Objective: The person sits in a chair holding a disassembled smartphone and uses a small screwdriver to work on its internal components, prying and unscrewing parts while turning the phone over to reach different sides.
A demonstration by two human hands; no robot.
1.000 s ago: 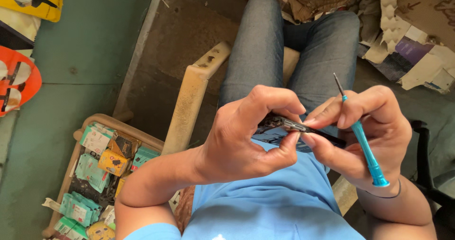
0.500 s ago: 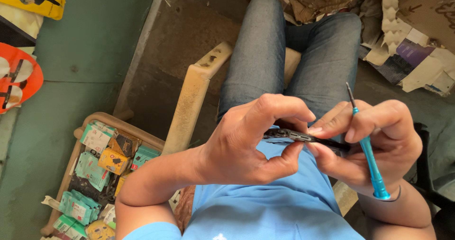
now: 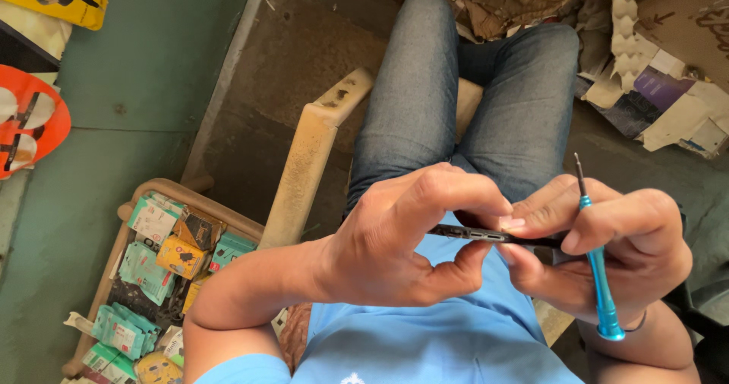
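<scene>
Currently both hands meet over the lap, pinching a thin dark phone-like device (image 3: 486,236) edge-on between them. The left hand (image 3: 395,251) curls narrowly around its near end, thumb beneath and fingers arched over the top. The right hand (image 3: 607,251) grips the far end with fingertips and thumb while also tucking a slim blue screwdriver (image 3: 596,270) against the palm, its metal tip pointing up and away from the device. Because the right hand is doing two jobs at once, the screwdriver looks likely to slip or swing, and its tip could scrape the device's edge. The device sits in mid-air above the knees, so a loosened pinch would probably drop it onto the concrete floor (image 3: 281,65). Left of the left forearm stands a wooden tray (image 3: 190,194) of small packets (image 3: 144,270), well apart.
</scene>
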